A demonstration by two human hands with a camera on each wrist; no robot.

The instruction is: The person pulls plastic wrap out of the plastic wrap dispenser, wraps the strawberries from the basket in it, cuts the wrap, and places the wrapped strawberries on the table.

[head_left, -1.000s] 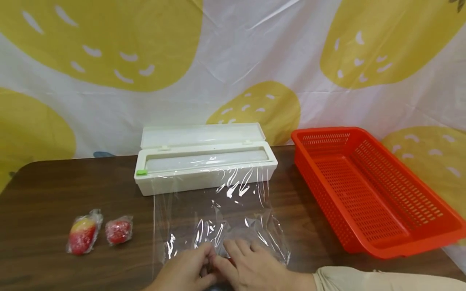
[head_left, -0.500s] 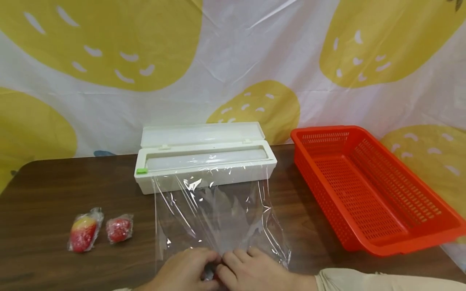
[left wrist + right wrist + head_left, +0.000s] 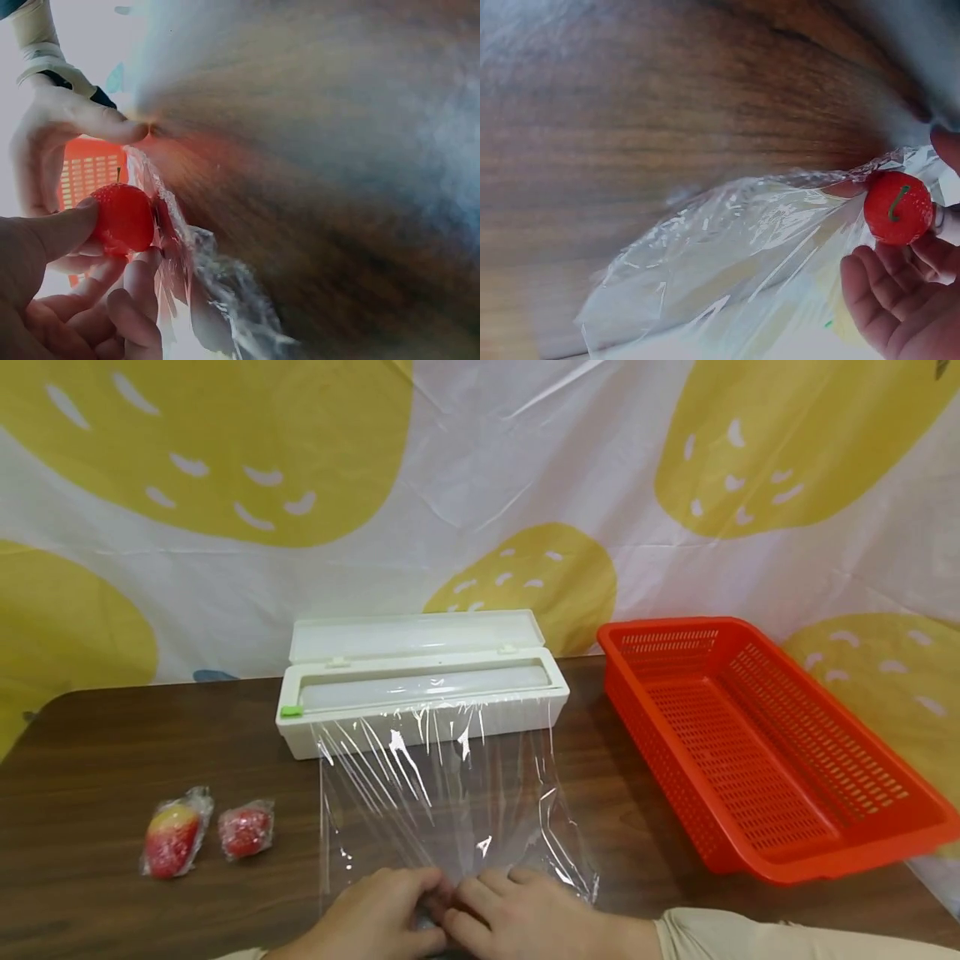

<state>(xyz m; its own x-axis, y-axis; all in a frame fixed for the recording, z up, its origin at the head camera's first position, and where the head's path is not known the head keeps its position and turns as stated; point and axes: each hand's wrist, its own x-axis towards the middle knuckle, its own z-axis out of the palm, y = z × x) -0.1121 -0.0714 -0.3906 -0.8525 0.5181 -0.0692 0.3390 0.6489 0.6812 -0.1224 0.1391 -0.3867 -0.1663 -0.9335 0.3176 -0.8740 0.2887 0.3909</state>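
A small red apple with a green stem [image 3: 124, 217] sits between the hands at the loose end of a clear plastic wrap sheet [image 3: 450, 810]. My left hand [image 3: 375, 914] pinches the apple between thumb and fingers. Around its other side curl the fingers of my right hand [image 3: 528, 914], whose thumb lies near the film's edge in the left wrist view. Both hands meet at the front of the table, hiding most of the apple from the head view. From the fruit the wrap runs back to an open white wrap dispenser [image 3: 420, 727], in which a roll [image 3: 427, 687] lies.
On the left of the brown table [image 3: 90, 752] lie a red-and-yellow fruit [image 3: 172, 839] and a smaller red fruit [image 3: 246, 831], both wrapped in film. A red plastic basket [image 3: 675, 752] stands to the right. Behind hangs a patterned cloth [image 3: 480, 485].
The wrap between hands and dispenser has drawn tauter, with creases now fanning from the dispenser. Both hands stay close together at the front edge and have shifted only slightly; the left forearm shows more.
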